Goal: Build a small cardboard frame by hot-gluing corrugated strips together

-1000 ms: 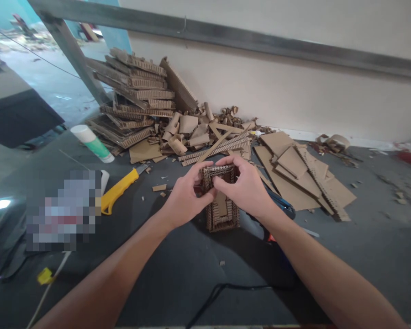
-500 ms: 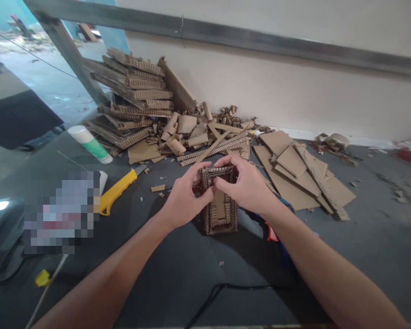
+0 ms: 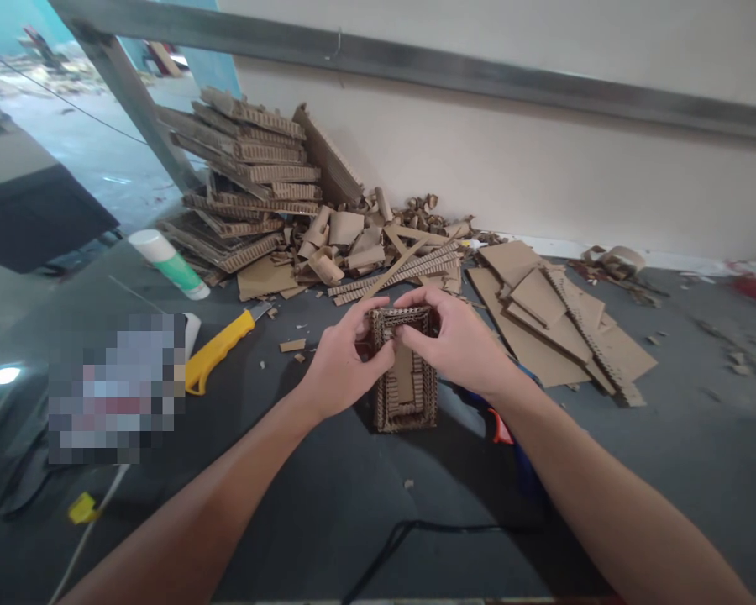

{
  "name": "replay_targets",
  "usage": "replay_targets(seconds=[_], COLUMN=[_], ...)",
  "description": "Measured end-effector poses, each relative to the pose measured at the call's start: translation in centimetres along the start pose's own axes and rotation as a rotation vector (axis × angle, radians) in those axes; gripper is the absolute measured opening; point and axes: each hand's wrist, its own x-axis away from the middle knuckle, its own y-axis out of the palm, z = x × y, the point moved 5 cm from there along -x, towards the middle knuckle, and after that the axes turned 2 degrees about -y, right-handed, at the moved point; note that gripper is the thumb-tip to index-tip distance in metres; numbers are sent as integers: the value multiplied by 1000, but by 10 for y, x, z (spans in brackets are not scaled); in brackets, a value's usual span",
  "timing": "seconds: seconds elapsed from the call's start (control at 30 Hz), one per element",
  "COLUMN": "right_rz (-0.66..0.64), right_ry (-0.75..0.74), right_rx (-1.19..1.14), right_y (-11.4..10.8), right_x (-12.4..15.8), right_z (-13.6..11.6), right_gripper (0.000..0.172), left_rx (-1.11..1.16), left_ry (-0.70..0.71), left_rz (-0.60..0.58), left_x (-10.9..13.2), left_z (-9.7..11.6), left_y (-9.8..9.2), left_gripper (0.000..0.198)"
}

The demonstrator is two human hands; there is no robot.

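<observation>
A small rectangular box of corrugated cardboard point(image 3: 406, 420) stands over the dark table in front of me, its hollow inside facing my view. My left hand point(image 3: 346, 357) grips its upper left corner, thumb inside the opening and fingers behind the wall. On the upper right corner my right hand point(image 3: 450, 340) is closed in the same way, its thumb pressed to the inner face near the top. Both thumb tips almost meet. Partly hidden under my right forearm lies a blue tool with an orange trigger point(image 3: 499, 427), perhaps a glue gun.
A yellow utility knife point(image 3: 220, 349) with its blade out lies to the left, near a white and green bottle point(image 3: 169, 265). Stacked corrugated cardboard point(image 3: 258, 155) and scraps stand behind. Flat cardboard pieces point(image 3: 558, 323) lie at right. A black cable point(image 3: 396, 538) runs in front.
Both hands keep their hold on the cardboard box, with hardly any movement. The whole view has shifted very slightly.
</observation>
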Motion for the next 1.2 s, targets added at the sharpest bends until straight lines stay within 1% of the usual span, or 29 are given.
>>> replay_targets(seconds=[0.17,0.3,0.4,0.57,0.67,0.77,0.87,1.03,1.2], right_rz=[-6,13,6,37,-1,-39,-18,8,17], right_ry=[35,43,43,41,31,16,10,0,-32], right_rx=[-10,-26,-50,-56,-9,1,-31,-52,-80], right_y=[2,2,4,4,2,-1,-2,1,5], right_x=[0,0,0,1,1,2,3,4,5], right_z=[1,3,3,3,2,0,-2,-1,1], right_gripper=[24,24,24,22,28,35,32,25,26], left_rx=[15,35,1,-18,29,52,60,68,85], left_ry=[-12,-1,11,32,21,35,47,25,35], left_rz=[-6,4,12,12,24,61,71,82,115], left_x=[0,0,1,1,0,0,1,1,0], left_z=[0,4,5,7,6,4,3,3,5], left_y=[1,2,1,-1,-1,-3,-3,-3,-3], left_gripper=[55,54,53,52,53,47,42,30,28])
